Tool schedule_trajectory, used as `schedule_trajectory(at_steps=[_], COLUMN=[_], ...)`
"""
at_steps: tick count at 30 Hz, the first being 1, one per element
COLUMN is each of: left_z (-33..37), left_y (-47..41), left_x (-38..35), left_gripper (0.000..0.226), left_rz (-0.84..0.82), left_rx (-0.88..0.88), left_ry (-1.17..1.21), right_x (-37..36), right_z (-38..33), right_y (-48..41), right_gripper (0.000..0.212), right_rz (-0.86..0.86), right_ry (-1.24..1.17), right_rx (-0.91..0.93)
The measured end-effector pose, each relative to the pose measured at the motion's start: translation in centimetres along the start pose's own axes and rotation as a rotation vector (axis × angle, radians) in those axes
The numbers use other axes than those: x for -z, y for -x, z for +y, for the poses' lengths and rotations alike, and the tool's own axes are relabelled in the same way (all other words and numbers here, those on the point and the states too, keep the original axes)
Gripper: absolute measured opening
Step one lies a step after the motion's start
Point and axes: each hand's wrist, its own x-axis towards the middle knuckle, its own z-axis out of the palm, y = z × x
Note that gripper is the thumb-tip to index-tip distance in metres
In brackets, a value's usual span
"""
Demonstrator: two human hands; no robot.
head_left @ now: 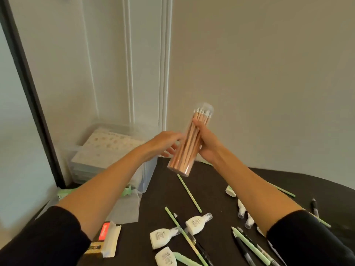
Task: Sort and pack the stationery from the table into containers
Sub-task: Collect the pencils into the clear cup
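One clear tube of pencils (183,157), tilted; right hand (207,146) curls round its middle; left hand (164,144), fingers straight, holding nothing, just beside its left side.

Table: a dark, matt black table (221,181) with a rounded far edge.
Far-left corner: a clear plastic storage box (148,175) with pale printed sheets inside (its base is partly hidden).
Near-left edge: an opened white cardboard packet with a red label (109,237); just behind it lies a clear plastic sleeve (126,210).
Middle: a thin pale-green stick (189,192) lies alone, slanted.
Near middle: three squat white bottles with clear caps (196,223), close together; a longer pale-green stick (170,215) crosses between two of them.
Right: more white bottles (241,206), partly hidden; a thick pale-green pen (249,244) beside black pens.
Far right: a single black pen (314,206).
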Motion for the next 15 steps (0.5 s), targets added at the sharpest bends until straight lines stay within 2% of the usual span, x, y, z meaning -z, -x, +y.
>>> schedule_trajectory(at_steps=[2, 5, 9, 11, 13, 15], left_z=[0.2, 0.9, 0.1, -0.9, -2.3, -4.4], left_y=[-0.2, -1.9, -2.9, -3.2, -3.3, -3.5], left_x=[0.4, 4.5, 9.7, 11.9, 13.1, 14.7], left_gripper=[0.037, 0.059, 0.074, 0.073, 0.068, 0.058], left_rz=[-0.087, -0.033, 0.005, 0.047, 0.086, 0.097], left_rx=[0.003, 0.024, 0.114, 0.171, 0.216, 0.253], left_ry=[-0.116, -0.291, -0.490, -0.555, -0.637, -0.735], right_x=[-0.7, -2.8, -3.5, -4.4, -5.4, -6.8], right_z=[-0.3, -3.1, -5.1, -5.5, -5.0, -4.5], right_y=[-0.4, -2.1, -3.8, -4.5, -4.5, -5.0], right_gripper=[0.026, 0.018, 0.036, 0.027, 0.012, 0.021], right_rz=[-0.022, -0.032, 0.025, -0.023, -0.138, -0.217], right_ry=[-0.134, -0.147, -0.134, -0.004, 0.242, 0.490], right_rx=[-0.008, -0.070, -0.073, -0.091, -0.102, -0.091])
